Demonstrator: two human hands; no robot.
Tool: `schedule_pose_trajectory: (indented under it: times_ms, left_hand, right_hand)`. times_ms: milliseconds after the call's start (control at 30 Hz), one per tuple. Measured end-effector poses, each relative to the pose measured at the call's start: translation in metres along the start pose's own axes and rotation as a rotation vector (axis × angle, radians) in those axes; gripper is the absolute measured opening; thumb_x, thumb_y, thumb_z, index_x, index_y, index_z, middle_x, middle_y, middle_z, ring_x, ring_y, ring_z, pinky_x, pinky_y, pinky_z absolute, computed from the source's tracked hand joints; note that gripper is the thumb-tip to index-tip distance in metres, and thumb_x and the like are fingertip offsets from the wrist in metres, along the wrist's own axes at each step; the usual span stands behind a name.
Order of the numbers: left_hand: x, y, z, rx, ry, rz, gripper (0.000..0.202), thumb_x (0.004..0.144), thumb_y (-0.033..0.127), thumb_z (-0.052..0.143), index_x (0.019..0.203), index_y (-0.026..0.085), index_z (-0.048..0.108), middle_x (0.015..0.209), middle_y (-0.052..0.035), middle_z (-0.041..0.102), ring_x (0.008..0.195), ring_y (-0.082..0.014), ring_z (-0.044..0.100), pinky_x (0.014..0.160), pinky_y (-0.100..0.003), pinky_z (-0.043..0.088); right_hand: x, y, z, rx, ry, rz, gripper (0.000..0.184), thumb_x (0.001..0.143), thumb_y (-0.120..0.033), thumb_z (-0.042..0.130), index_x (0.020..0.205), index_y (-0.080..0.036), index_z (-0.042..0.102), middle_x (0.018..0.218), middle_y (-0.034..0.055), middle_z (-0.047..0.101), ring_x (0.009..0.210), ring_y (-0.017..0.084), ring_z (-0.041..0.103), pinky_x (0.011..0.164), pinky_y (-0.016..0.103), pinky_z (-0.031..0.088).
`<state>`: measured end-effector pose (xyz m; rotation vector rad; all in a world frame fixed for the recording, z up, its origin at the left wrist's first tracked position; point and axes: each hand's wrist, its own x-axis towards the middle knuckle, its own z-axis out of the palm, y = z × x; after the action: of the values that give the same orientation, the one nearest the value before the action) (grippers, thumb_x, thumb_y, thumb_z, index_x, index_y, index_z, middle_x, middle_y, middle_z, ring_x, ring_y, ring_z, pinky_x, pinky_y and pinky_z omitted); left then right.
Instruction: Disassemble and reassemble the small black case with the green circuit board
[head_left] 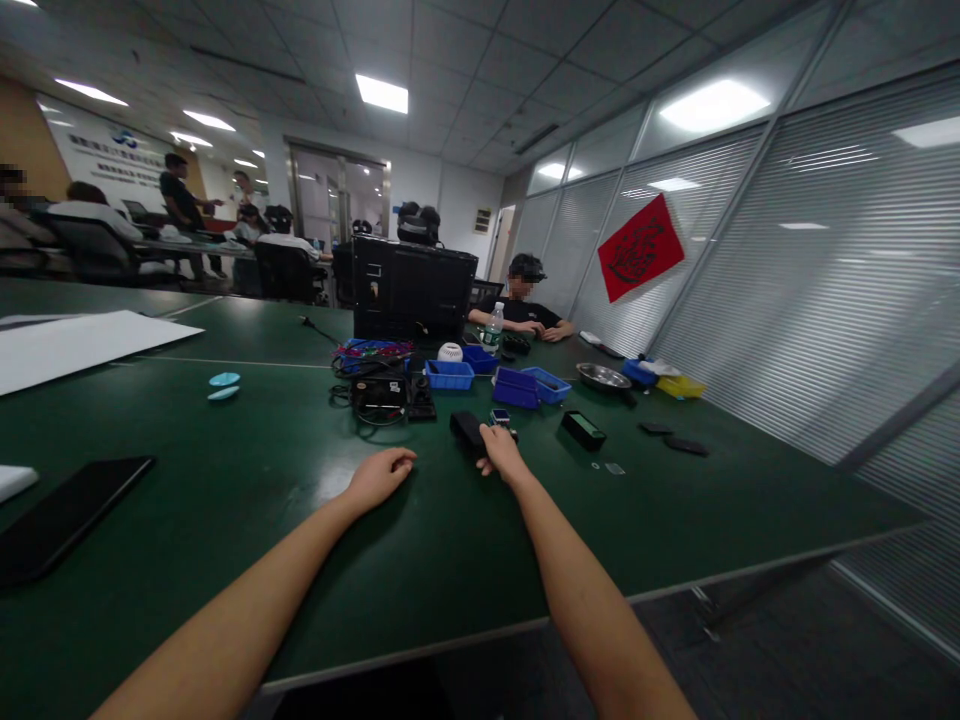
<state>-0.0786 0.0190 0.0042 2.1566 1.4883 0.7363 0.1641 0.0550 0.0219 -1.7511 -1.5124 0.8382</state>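
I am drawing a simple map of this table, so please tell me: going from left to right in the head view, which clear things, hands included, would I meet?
Black flat panel, small light-blue pieces, left hand, black object, right hand, black box, dark flat pieces.

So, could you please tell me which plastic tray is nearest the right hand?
The dark blue tray directly beyond the right hand, left of a lighter blue tray; the rest sit farther away.
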Motion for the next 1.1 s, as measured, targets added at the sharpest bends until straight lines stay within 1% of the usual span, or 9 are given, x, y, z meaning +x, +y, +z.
schedule_pose_trajectory:
  times_ms: [100,200,400,500,600,733,867,967,1100]
  left_hand:
    - [0.0,0.001,-0.001,0.006,0.001,0.014,0.033,0.078,0.034,0.042,0.102,0.022,0.061,0.102,-0.0023,0.064,0.093,-0.018,0.057,0.08,-0.026,0.042]
    - [-0.001,0.002,-0.002,0.008,-0.004,0.008,0.033,0.078,0.034,0.042,0.102,0.022,0.061,0.103,-0.0025,0.064,0.093,-0.0181,0.057,0.08,-0.026,0.042]
    - [-0.003,0.007,-0.005,0.005,-0.025,-0.018,0.034,0.078,0.035,0.043,0.103,0.02,0.06,0.102,-0.0034,0.064,0.093,-0.0181,0.057,0.081,-0.026,0.042]
    - [-0.003,0.007,-0.006,0.011,-0.027,-0.011,0.035,0.078,0.035,0.042,0.103,0.02,0.06,0.102,-0.0033,0.064,0.093,-0.0182,0.057,0.081,-0.027,0.042]
    - [-0.003,0.007,-0.006,0.012,-0.027,-0.01,0.035,0.078,0.035,0.042,0.103,0.021,0.06,0.101,-0.0031,0.064,0.092,-0.0182,0.058,0.081,-0.027,0.042]
    - [-0.002,0.006,-0.005,0.012,-0.025,0.006,0.035,0.078,0.034,0.041,0.103,0.02,0.06,0.101,-0.0031,0.064,0.092,-0.0182,0.058,0.08,-0.026,0.042]
    - [-0.002,0.006,-0.006,0.013,-0.026,0.013,0.034,0.078,0.034,0.041,0.102,0.02,0.061,0.102,-0.003,0.064,0.093,-0.0182,0.057,0.08,-0.026,0.042]
    - [-0.003,0.007,-0.006,0.011,-0.027,0.006,0.034,0.078,0.034,0.041,0.103,0.02,0.06,0.102,-0.003,0.064,0.092,-0.0181,0.057,0.079,-0.026,0.042]
    - [-0.004,0.007,-0.006,0.016,-0.03,0.004,0.035,0.078,0.035,0.041,0.103,0.02,0.06,0.101,-0.0029,0.064,0.091,-0.0182,0.058,0.078,-0.026,0.042]
  right_hand:
    - [0.002,0.002,-0.002,-0.05,-0.085,0.061,0.048,0.087,-0.045,0.025,0.088,-0.01,0.057,0.058,0.0096,0.061,0.043,0.018,0.058,0.046,0.03,0.046]
    - [-0.004,-0.005,-0.011,-0.325,-0.004,0.031,0.053,0.087,-0.046,0.027,0.074,-0.009,0.063,0.059,0.0154,0.062,0.057,0.023,0.062,0.06,0.035,0.047]
    - [-0.025,-0.025,-0.022,-0.721,0.178,-0.023,0.062,0.086,-0.054,0.019,0.093,-0.011,0.063,0.096,0.0207,0.06,0.093,0.029,0.056,0.077,0.041,0.04]
    - [-0.031,-0.029,-0.021,-0.761,0.157,-0.167,0.059,0.084,-0.059,0.022,0.105,-0.017,0.057,0.108,0.0151,0.056,0.103,0.026,0.049,0.081,0.036,0.038]
    - [-0.031,-0.025,-0.017,-0.797,0.107,-0.283,0.054,0.076,-0.057,0.045,0.115,-0.02,0.051,0.114,0.0122,0.052,0.107,0.025,0.045,0.081,0.033,0.038]
    - [-0.024,-0.02,-0.011,-0.707,0.059,-0.211,0.036,0.079,-0.04,0.048,0.108,-0.02,0.055,0.1,0.0091,0.06,0.091,0.021,0.055,0.074,0.029,0.04]
    - [-0.018,-0.021,-0.015,-0.63,0.055,-0.073,0.042,0.083,-0.049,0.036,0.084,-0.018,0.064,0.086,0.0101,0.064,0.082,0.022,0.059,0.068,0.029,0.041]
    - [-0.016,-0.021,-0.026,-0.643,0.146,-0.027,0.05,0.083,-0.053,0.03,0.079,-0.018,0.065,0.085,0.0114,0.063,0.081,0.023,0.059,0.068,0.03,0.041]
    - [-0.009,-0.011,-0.041,-0.614,0.333,-0.031,0.043,0.084,-0.049,0.032,0.096,-0.021,0.062,0.096,0.0099,0.059,0.089,0.022,0.055,0.071,0.03,0.041]
